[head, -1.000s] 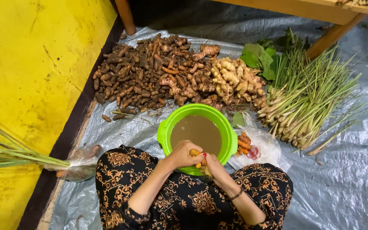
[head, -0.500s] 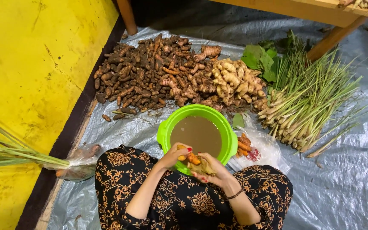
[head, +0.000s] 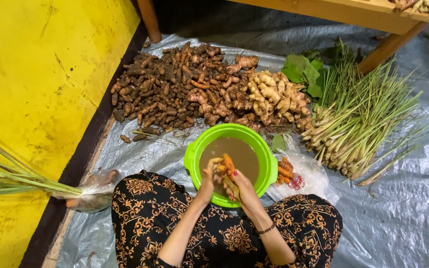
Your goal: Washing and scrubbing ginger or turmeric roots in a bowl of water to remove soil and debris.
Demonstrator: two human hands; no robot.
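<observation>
Far left: yellow wall; a bundle of green stalks lies against it, its butt end wrapped in a clear plastic bag. All sits on a grey tarp.

Centre, beyond the basin: heap of dark brown turmeric roots, touching a smaller pile of pale ginger. Nothing lies between these and my hands but the basin.

Green plastic basin, murky brown water inside, just before my knees.

My left hand and right hand are over the basin's near side, both closed on one orange peeled turmeric root, held above the water.

Right of the basin: clear bag with orange roots and red rubber bands, touching its rim. Further right: lemongrass stalks and green leaves. Top right: wooden bench.
</observation>
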